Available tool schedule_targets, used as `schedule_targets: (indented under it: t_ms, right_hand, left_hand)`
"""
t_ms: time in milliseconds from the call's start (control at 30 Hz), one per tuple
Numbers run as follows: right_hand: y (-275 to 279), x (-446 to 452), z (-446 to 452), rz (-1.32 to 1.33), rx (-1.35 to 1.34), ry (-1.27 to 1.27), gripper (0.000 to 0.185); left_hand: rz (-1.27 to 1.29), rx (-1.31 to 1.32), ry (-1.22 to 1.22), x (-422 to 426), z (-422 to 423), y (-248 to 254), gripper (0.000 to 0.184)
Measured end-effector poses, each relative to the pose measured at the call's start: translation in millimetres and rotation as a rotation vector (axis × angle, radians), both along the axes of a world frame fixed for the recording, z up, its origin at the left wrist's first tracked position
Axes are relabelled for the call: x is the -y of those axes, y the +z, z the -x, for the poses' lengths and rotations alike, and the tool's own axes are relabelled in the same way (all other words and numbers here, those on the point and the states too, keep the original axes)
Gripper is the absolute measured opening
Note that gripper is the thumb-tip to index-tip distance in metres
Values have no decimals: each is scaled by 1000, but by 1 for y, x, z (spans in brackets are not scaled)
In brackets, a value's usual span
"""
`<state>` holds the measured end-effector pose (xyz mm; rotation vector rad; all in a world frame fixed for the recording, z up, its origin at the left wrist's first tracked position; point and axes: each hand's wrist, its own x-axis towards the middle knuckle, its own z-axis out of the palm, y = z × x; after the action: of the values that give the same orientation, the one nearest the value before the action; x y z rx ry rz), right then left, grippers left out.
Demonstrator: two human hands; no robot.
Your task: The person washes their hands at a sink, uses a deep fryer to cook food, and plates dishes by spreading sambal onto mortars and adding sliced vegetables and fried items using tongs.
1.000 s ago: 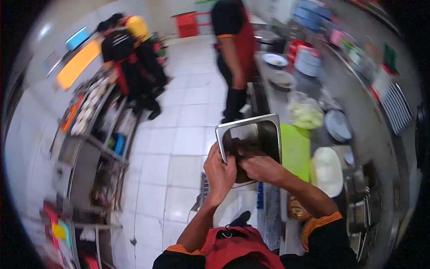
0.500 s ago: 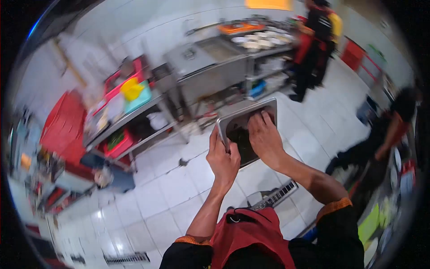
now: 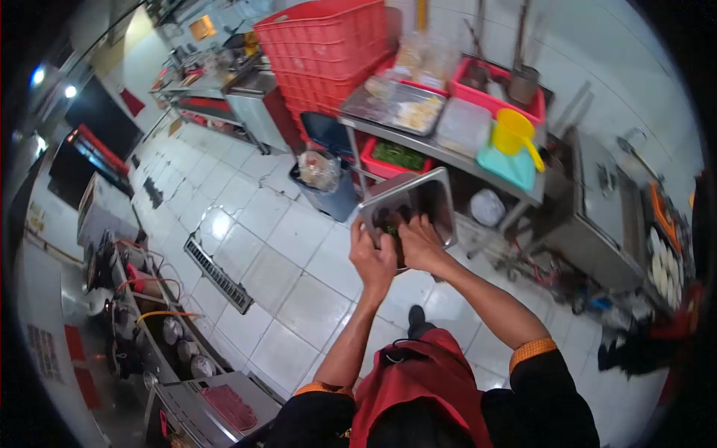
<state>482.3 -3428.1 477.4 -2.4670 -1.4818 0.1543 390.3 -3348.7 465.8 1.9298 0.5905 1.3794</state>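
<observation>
A deep rectangular steel food pan (image 3: 435,196) is held up in front of me, tilted, above the floor. My left hand (image 3: 372,260) is closed round its near left edge, thumb on the rim. My right hand (image 3: 420,243) reaches over the pan with bent fingers inside it; the fingertips are partly hidden, so what they hold cannot be made out. Some dark green leafy stuff (image 3: 391,228) shows at the bottom of the pan, between my hands.
Ahead stands a steel table (image 3: 441,145) with a tray, a yellow dipper (image 3: 514,133) and a red basin. A lined bin (image 3: 326,187) and stacked red crates (image 3: 328,45) are left of it. A floor drain grate (image 3: 218,275) and stoves lie left, a steel chest (image 3: 605,201) right.
My view has swung left, bringing the steel table and bin ahead of me. My right hand has shifted from the pan's far right side towards its near side; my left hand keeps its hold.
</observation>
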Motion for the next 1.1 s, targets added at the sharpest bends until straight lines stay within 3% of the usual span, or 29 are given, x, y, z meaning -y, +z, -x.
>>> schedule_targets:
  t_ms: [167, 233, 333, 433, 500, 567, 700, 767, 833, 933, 1000, 1100]
  right_hand:
    - [-30, -193, -82, -88, -245, 284, 31]
    - [-48, -281, -107, -146, -144, 319, 34]
    - [-68, -393, -138, -553, -3, 543, 35]
    - [-123, -511, -185, 56, -60, 472, 33]
    - [-149, -560, -216, -97, 4, 508, 29]
    - [-170, -585, -231, -281, 119, 563, 27]
    - [-233, -613, -263, -138, -7, 489, 31]
    - [-250, -622, -273, -50, 207, 560, 35]
    - [-248, -631, -272, -152, 105, 492, 37]
    - [-200, -665, -267, -386, 4, 337, 32]
    - [-192, -683, -270, -377, -500, 13, 32]
    - [-190, -674, -285, -87, -30, 267, 38]
  left_hand:
    - [121, -41, 63, -166, -45, -7, 25]
    - [75, 25, 139, -234, -73, -11, 34]
    - [66, 48, 174, -342, -105, -47, 37]
    - [-32, 21, 155, -456, -144, -86, 35]
    - [-141, -5, 129, -531, -173, -110, 27]
    - [-142, -42, 88, -589, -197, -139, 26]
    - [-3, -186, 67, -687, -231, -184, 30]
    - [46, -229, 81, -717, -241, -194, 29]
    - [77, -210, 121, -731, -246, -195, 27]
    - [3, -168, 135, -742, -243, -184, 25]
    - [-75, -169, 125, -740, -240, -183, 26]
    - [-239, -236, 185, -738, -242, -178, 43]
